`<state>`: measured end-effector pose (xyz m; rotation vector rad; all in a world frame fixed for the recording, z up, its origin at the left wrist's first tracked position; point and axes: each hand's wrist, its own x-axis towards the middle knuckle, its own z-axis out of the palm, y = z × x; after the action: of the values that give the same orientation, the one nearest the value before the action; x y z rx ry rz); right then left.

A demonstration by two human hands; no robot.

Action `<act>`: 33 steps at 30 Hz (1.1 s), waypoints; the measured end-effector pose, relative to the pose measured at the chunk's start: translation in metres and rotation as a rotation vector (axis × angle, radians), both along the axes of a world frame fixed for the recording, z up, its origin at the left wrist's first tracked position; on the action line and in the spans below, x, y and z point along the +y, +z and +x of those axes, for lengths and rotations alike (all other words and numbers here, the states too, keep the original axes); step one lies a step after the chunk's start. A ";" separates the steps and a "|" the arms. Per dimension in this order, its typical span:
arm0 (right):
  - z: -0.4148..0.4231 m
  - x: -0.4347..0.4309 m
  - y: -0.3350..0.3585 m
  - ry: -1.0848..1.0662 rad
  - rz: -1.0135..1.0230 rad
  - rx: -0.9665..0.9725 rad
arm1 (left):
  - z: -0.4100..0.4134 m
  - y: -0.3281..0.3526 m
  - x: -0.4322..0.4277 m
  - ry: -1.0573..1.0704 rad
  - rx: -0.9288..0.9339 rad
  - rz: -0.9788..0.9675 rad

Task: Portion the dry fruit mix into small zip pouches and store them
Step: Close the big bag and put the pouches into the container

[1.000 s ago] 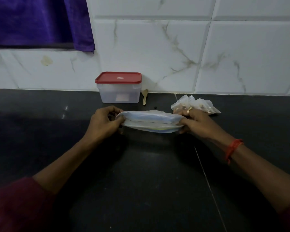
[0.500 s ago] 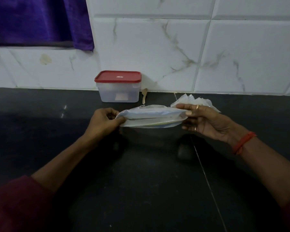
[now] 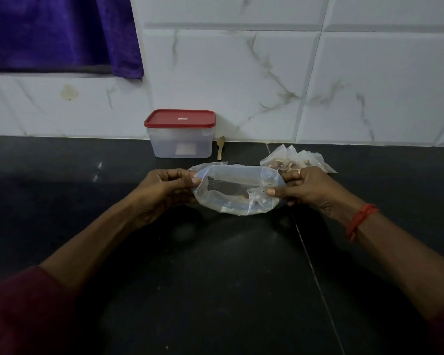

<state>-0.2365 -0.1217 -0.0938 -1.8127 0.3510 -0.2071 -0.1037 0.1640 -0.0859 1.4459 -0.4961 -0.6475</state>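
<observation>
Bag (image 3: 237, 193) now spread open, pinched between hands (image 3: 164, 192) (image 3: 309, 188)

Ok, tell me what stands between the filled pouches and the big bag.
Only the right hand, gripping the large clear plastic bag directly in front of the small clear filled pouches.

Both forearms reach forward and converge. Left hand (image 3: 164, 192) pinches one end of the bag (image 3: 237, 201), thumb on top; right hand (image 3: 312, 190) pinches the other end, fingers curled.
</observation>
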 end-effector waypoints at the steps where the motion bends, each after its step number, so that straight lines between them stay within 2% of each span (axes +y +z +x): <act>1: 0.000 0.002 0.000 -0.004 -0.007 -0.003 | 0.000 -0.001 0.000 0.002 -0.012 -0.011; 4: 0.000 0.007 0.000 0.028 0.118 -0.044 | 0.000 -0.003 -0.003 0.026 -0.052 -0.023; 9: 0.000 0.006 0.003 0.227 0.446 -0.101 | 0.000 -0.004 -0.005 0.184 -0.193 -0.017; 12: -0.001 0.009 0.006 0.212 0.514 -0.144 | 0.001 -0.004 -0.004 0.196 -0.245 -0.029; 15: -0.001 0.017 0.010 0.090 0.393 -0.175 | 0.001 -0.006 -0.003 0.215 -0.323 -0.039; 19: 0.000 0.024 0.011 -0.075 0.150 -0.171 | 0.001 -0.005 0.000 0.327 -0.517 0.001; 21: 0.000 0.024 0.010 -0.177 -0.058 -0.207 | -0.003 -0.005 0.000 0.389 -0.630 0.036; 24: 0.001 0.029 0.009 -0.304 -0.492 -0.332 | -0.008 -0.008 -0.002 0.495 -0.936 0.132; 25: 0.001 0.031 0.009 -0.324 -0.590 -0.362 | -0.008 -0.009 -0.002 0.512 -0.951 0.147; 28: 0.001 0.035 0.006 -0.311 -0.654 -0.378 | -0.005 -0.010 -0.003 0.460 -0.692 0.102; 31: 0.002 0.035 0.001 -0.303 -0.606 -0.338 | -0.004 -0.006 -0.006 0.399 -0.364 -0.076; 33: 0.002 0.034 -0.001 -0.288 -0.568 -0.311 | -0.005 -0.005 -0.008 0.351 -0.284 -0.114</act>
<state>-0.2346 -0.0876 -0.0949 -2.2340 0.3515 -0.8507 -0.1087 0.1562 -0.0906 1.4771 -0.4740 -0.1327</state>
